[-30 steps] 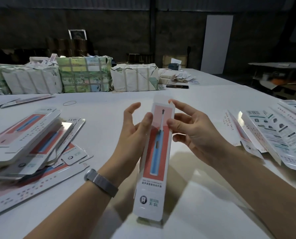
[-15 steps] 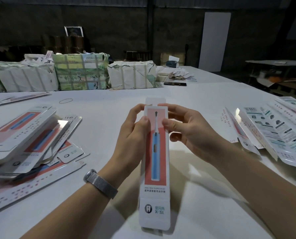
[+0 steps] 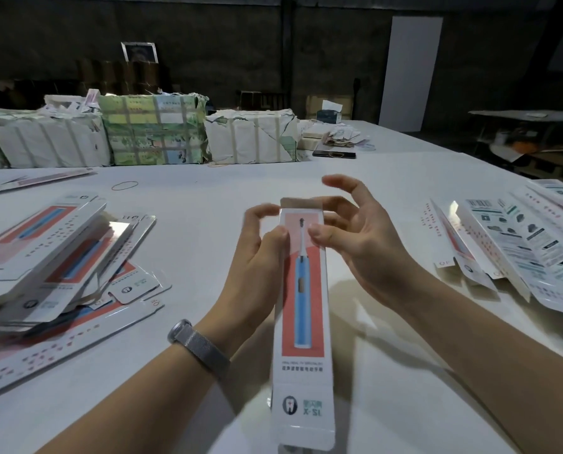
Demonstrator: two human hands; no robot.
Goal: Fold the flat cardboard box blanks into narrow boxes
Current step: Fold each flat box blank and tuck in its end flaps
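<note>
A person holds a long thin box (image 3: 303, 309) up over the white counter (image 3: 208, 198), with its top end away from them. The left hand (image 3: 257, 260) grips the box near its top, thumb on the front. The right hand (image 3: 358, 237) has its thumb on the front too, and its fingers are spread apart and bent. A pile of flat box blanks (image 3: 44, 257) lies on the left. More blanks (image 3: 516, 244) lie on the right.
</note>
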